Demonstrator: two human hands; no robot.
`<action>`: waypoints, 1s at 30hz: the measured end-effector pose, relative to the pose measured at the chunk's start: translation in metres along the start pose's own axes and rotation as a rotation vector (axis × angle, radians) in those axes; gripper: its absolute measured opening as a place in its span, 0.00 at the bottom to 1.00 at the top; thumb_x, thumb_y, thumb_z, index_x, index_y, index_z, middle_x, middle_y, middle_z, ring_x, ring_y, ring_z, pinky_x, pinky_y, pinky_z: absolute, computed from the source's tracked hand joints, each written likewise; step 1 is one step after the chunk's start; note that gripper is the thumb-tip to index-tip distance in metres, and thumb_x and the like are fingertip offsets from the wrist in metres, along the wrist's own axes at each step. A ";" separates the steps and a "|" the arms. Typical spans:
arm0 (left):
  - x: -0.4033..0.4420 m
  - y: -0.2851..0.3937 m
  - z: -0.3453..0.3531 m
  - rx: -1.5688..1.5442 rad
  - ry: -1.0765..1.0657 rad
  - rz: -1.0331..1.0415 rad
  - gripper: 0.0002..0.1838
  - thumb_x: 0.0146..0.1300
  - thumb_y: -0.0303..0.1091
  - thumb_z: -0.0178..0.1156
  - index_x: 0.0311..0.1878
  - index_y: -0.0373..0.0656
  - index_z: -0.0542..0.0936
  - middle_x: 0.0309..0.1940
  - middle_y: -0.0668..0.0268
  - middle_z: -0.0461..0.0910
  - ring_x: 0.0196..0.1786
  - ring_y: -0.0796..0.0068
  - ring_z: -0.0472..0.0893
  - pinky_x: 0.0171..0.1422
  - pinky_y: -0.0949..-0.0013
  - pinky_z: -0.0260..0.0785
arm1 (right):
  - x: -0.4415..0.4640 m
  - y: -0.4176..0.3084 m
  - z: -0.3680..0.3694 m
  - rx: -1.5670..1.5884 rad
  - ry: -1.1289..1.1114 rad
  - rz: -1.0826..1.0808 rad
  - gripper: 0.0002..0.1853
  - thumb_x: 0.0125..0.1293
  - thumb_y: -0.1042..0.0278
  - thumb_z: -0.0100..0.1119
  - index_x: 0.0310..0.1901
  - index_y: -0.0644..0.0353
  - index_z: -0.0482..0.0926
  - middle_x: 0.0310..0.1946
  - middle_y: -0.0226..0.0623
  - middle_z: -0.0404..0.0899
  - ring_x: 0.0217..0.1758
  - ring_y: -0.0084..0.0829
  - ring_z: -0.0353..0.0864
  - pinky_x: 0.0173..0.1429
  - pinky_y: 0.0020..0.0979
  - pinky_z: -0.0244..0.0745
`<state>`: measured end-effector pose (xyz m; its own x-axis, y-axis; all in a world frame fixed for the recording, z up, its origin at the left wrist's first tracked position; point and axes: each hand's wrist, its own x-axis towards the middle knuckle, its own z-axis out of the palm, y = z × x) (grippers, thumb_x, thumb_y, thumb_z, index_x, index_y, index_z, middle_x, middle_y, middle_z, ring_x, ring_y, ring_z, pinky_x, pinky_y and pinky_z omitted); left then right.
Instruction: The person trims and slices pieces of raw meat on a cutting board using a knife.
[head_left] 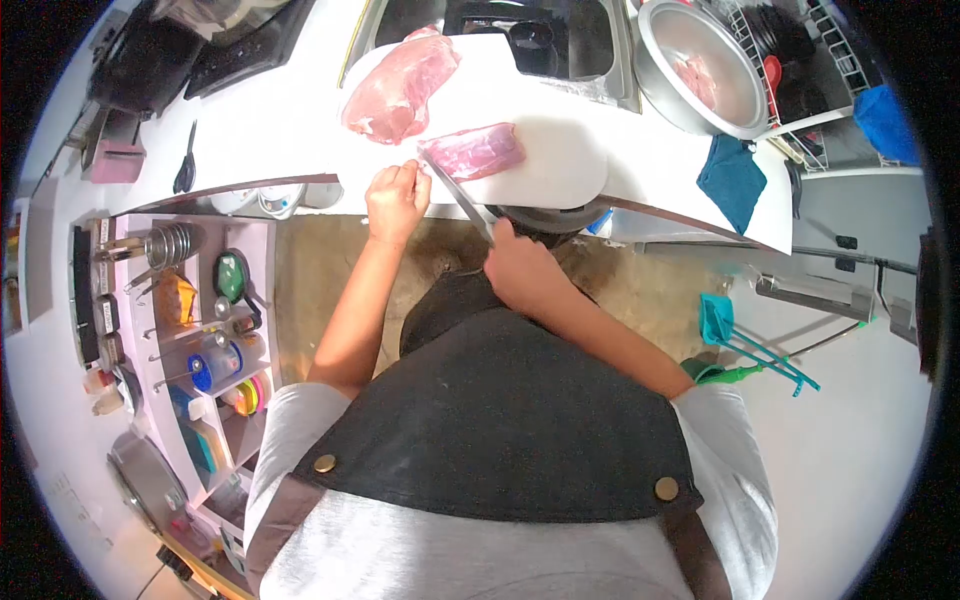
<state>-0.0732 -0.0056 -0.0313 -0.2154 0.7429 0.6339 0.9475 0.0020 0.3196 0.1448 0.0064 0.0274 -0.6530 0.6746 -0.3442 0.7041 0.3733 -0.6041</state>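
A white cutting board [572,160] lies at the counter's front edge. On it rests a smaller piece of raw meat [475,152], with a larger piece of raw meat [402,88] behind it to the left. My right hand [525,268] is closed round the handle of a knife [458,195], whose blade points up and left, its tip by the left end of the smaller piece. My left hand [398,200] is closed at the board's front left, near the knife tip; what its fingers pinch, if anything, is too small to make out.
Behind the board is a sink [600,45]. A metal bowl [745,110] with meat pieces stands at the right, beside a blue-green cloth [732,182] and a dish rack. Black scissors [186,165] lie at the left. Shelves [265,300] stand below left.
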 end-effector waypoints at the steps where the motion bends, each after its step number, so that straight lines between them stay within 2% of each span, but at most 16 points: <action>1: 0.000 -0.001 0.001 -0.002 0.035 -0.024 0.06 0.51 0.27 0.62 0.33 0.37 0.82 0.18 0.60 0.75 0.24 0.59 0.76 0.31 0.61 0.72 | -0.004 0.002 -0.004 -0.002 0.001 -0.001 0.14 0.65 0.65 0.50 0.42 0.66 0.61 0.27 0.62 0.77 0.34 0.63 0.78 0.42 0.58 0.72; 3: -0.003 0.005 -0.002 -0.006 0.063 -0.060 0.06 0.51 0.27 0.62 0.32 0.37 0.82 0.18 0.59 0.75 0.23 0.60 0.76 0.31 0.63 0.72 | -0.018 0.004 -0.016 -0.060 -0.101 0.067 0.13 0.64 0.65 0.48 0.43 0.65 0.63 0.30 0.61 0.79 0.36 0.62 0.80 0.44 0.57 0.75; 5: 0.005 0.010 -0.016 -0.114 0.105 -0.330 0.05 0.53 0.26 0.62 0.32 0.35 0.82 0.19 0.60 0.78 0.21 0.68 0.76 0.29 0.68 0.70 | -0.027 0.013 -0.030 -0.061 -0.108 0.043 0.13 0.64 0.63 0.49 0.44 0.63 0.64 0.30 0.61 0.79 0.36 0.62 0.80 0.44 0.58 0.74; 6: 0.000 0.003 -0.018 -0.109 0.109 -0.325 0.05 0.53 0.26 0.62 0.32 0.35 0.82 0.19 0.60 0.78 0.21 0.68 0.76 0.29 0.68 0.70 | -0.032 0.018 -0.038 -0.062 -0.112 0.018 0.14 0.64 0.62 0.49 0.44 0.62 0.64 0.29 0.62 0.78 0.36 0.62 0.80 0.44 0.58 0.74; 8: -0.026 -0.022 -0.021 -0.291 0.425 -0.464 0.05 0.56 0.26 0.61 0.33 0.34 0.82 0.23 0.62 0.81 0.24 0.78 0.75 0.30 0.73 0.68 | -0.049 0.031 -0.050 -0.027 -0.099 0.039 0.14 0.63 0.62 0.51 0.44 0.60 0.64 0.27 0.62 0.77 0.35 0.63 0.78 0.43 0.58 0.72; 10: -0.053 -0.027 -0.040 -0.447 0.391 -0.757 0.06 0.60 0.26 0.60 0.35 0.34 0.83 0.26 0.64 0.83 0.27 0.82 0.76 0.33 0.75 0.68 | -0.069 0.056 -0.055 0.074 0.064 -0.003 0.12 0.62 0.64 0.52 0.42 0.60 0.65 0.26 0.60 0.77 0.33 0.63 0.77 0.39 0.58 0.69; 11: -0.076 -0.035 -0.037 -0.604 0.334 -0.942 0.07 0.62 0.29 0.60 0.37 0.37 0.85 0.29 0.63 0.85 0.31 0.81 0.79 0.38 0.75 0.71 | -0.077 0.066 -0.057 0.068 0.067 -0.005 0.12 0.62 0.64 0.52 0.42 0.60 0.65 0.26 0.60 0.77 0.33 0.63 0.77 0.39 0.58 0.69; 12: -0.095 -0.035 -0.022 -0.608 0.338 -0.943 0.07 0.62 0.29 0.60 0.37 0.37 0.85 0.29 0.63 0.85 0.31 0.81 0.79 0.38 0.75 0.71 | -0.086 0.075 -0.059 0.088 0.173 0.012 0.12 0.62 0.65 0.53 0.42 0.60 0.66 0.26 0.58 0.77 0.32 0.63 0.76 0.38 0.57 0.68; 14: -0.121 -0.030 0.004 -0.385 -0.144 -0.858 0.07 0.61 0.33 0.63 0.37 0.41 0.87 0.33 0.64 0.86 0.33 0.81 0.81 0.41 0.74 0.73 | -0.100 0.089 -0.066 0.102 0.282 0.030 0.11 0.62 0.66 0.54 0.41 0.60 0.66 0.25 0.57 0.76 0.30 0.63 0.75 0.36 0.56 0.67; 16: -0.106 0.006 0.037 -0.457 -0.522 -0.751 0.09 0.59 0.38 0.66 0.37 0.44 0.87 0.33 0.65 0.86 0.34 0.80 0.82 0.43 0.72 0.74 | -0.110 0.098 -0.073 0.186 0.300 0.154 0.10 0.62 0.67 0.53 0.42 0.61 0.68 0.25 0.57 0.75 0.31 0.62 0.75 0.36 0.54 0.67; 17: -0.095 0.030 0.063 -0.573 -0.536 -0.768 0.11 0.57 0.41 0.68 0.34 0.43 0.88 0.30 0.65 0.86 0.34 0.77 0.83 0.42 0.70 0.74 | -0.114 0.103 -0.075 0.184 0.306 0.154 0.10 0.62 0.67 0.53 0.42 0.61 0.68 0.25 0.57 0.75 0.31 0.62 0.75 0.36 0.54 0.67; 18: -0.085 0.040 0.093 -0.679 -0.659 -0.663 0.14 0.56 0.41 0.69 0.41 0.43 0.86 0.35 0.61 0.86 0.37 0.71 0.84 0.44 0.68 0.75 | -0.118 0.106 -0.076 0.166 0.331 0.145 0.11 0.62 0.67 0.52 0.44 0.62 0.68 0.25 0.58 0.75 0.32 0.62 0.75 0.36 0.53 0.68; 19: -0.078 0.058 0.132 -0.716 -0.554 -0.598 0.18 0.60 0.42 0.65 0.50 0.43 0.82 0.42 0.59 0.84 0.41 0.66 0.83 0.49 0.63 0.75 | -0.122 0.108 -0.075 0.149 0.358 0.138 0.12 0.63 0.67 0.52 0.45 0.63 0.69 0.26 0.59 0.75 0.33 0.62 0.75 0.37 0.52 0.68; 21: -0.079 0.073 0.226 -0.458 -0.128 -0.221 0.21 0.61 0.39 0.60 0.56 0.42 0.77 0.47 0.56 0.81 0.45 0.59 0.83 0.54 0.61 0.74 | -0.133 0.104 -0.080 0.163 0.357 0.161 0.13 0.63 0.67 0.52 0.47 0.63 0.69 0.28 0.59 0.75 0.34 0.62 0.75 0.38 0.51 0.69; 22: -0.077 0.080 0.256 -0.358 -0.071 -0.175 0.20 0.61 0.39 0.60 0.55 0.43 0.77 0.47 0.57 0.82 0.45 0.59 0.83 0.54 0.61 0.74 | -0.139 0.102 -0.082 0.173 0.342 0.183 0.15 0.63 0.67 0.52 0.49 0.63 0.70 0.29 0.60 0.75 0.36 0.62 0.76 0.39 0.50 0.70; 30: -0.089 0.109 0.315 -0.155 -0.268 -0.137 0.16 0.61 0.37 0.59 0.51 0.43 0.80 0.40 0.58 0.82 0.44 0.58 0.83 0.53 0.59 0.74 | -0.159 0.105 -0.095 0.215 0.272 0.463 0.16 0.63 0.65 0.54 0.50 0.63 0.70 0.31 0.60 0.77 0.37 0.61 0.78 0.41 0.48 0.71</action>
<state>0.1238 0.1393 -0.2749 -0.2492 0.8924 0.3761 0.8623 0.0277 0.5056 0.3488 -0.0009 0.0871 -0.1749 0.8868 -0.4279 0.8084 -0.1188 -0.5765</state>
